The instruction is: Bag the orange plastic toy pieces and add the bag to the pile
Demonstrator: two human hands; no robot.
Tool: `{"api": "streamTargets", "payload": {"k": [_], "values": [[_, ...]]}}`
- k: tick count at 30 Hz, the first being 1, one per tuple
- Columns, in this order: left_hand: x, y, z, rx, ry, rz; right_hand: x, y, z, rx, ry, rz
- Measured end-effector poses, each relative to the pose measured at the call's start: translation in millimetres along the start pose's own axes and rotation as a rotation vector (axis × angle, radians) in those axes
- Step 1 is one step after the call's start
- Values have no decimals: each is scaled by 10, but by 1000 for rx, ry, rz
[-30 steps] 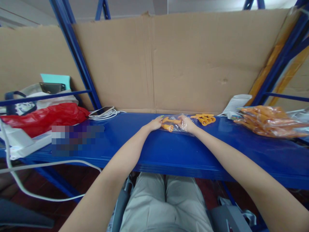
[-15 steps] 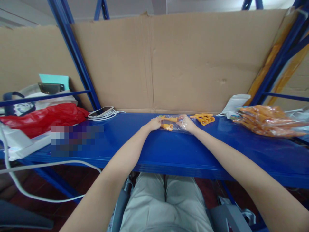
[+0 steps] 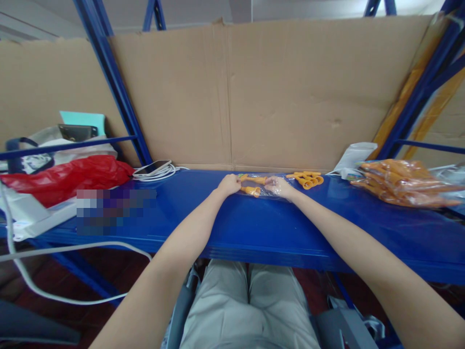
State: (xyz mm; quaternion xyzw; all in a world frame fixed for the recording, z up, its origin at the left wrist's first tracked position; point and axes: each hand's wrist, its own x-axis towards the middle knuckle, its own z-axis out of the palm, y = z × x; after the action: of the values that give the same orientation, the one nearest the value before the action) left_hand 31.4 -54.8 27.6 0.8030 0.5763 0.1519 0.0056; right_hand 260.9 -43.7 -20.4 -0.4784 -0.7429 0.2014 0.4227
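A small clear plastic bag (image 3: 262, 190) with orange plastic pieces (image 3: 253, 190) in it lies on the blue shelf (image 3: 254, 228), far from me. My left hand (image 3: 228, 184) pinches the bag's left end, fingers closed. My right hand (image 3: 278, 186) grips the bag's right end, partly wrapped in the clear film. A loose bunch of orange ring-handled pieces (image 3: 308, 179) lies just right of my right hand.
A heap of bagged orange pieces (image 3: 403, 182) and a white bag (image 3: 354, 156) sit at the right. A phone with white cable (image 3: 154, 168), a red bag (image 3: 69, 175) and other bags lie at the left. Cardboard (image 3: 276, 92) backs the shelf.
My two hands have drawn slightly closer together on the bag; the orange pieces inside shifted a little. Everything else is still.
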Motion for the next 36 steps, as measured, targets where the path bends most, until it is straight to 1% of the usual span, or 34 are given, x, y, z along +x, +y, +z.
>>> {"api": "streamTargets", "payload": {"k": [3,5,10,13,16,18,21,23,25,28,30,36], "values": [[16,-14,-8,-12,-13,-33,-6,-34,7,8,-66,78],[21,-33,-16,-40,-4,-56,-16,-76,13,36,-78,122],[8,-85,-32,-87,41,-115,-50,-192,19,131,-113,135],[-7,-80,-31,-88,46,-155,-64,-239,20,141,-99,197],[-10,-61,-9,-90,65,-155,-65,-242,21,160,-83,234],[-4,-57,13,-96,69,-145,-58,-218,18,156,-57,210],[8,-60,43,-101,67,-139,-48,-176,-2,91,29,99],[14,-60,54,-104,67,-146,-51,-166,-26,56,45,31],[18,-55,54,-111,71,-168,-64,-179,-53,61,-4,6],[26,-40,37,-145,58,-206,-94,-227,-81,120,-106,6],[32,-34,19,-176,40,-222,-112,-269,-87,144,-143,-2],[30,-58,-21,-209,-17,-258,-120,-364,-51,58,-234,-94]]}}
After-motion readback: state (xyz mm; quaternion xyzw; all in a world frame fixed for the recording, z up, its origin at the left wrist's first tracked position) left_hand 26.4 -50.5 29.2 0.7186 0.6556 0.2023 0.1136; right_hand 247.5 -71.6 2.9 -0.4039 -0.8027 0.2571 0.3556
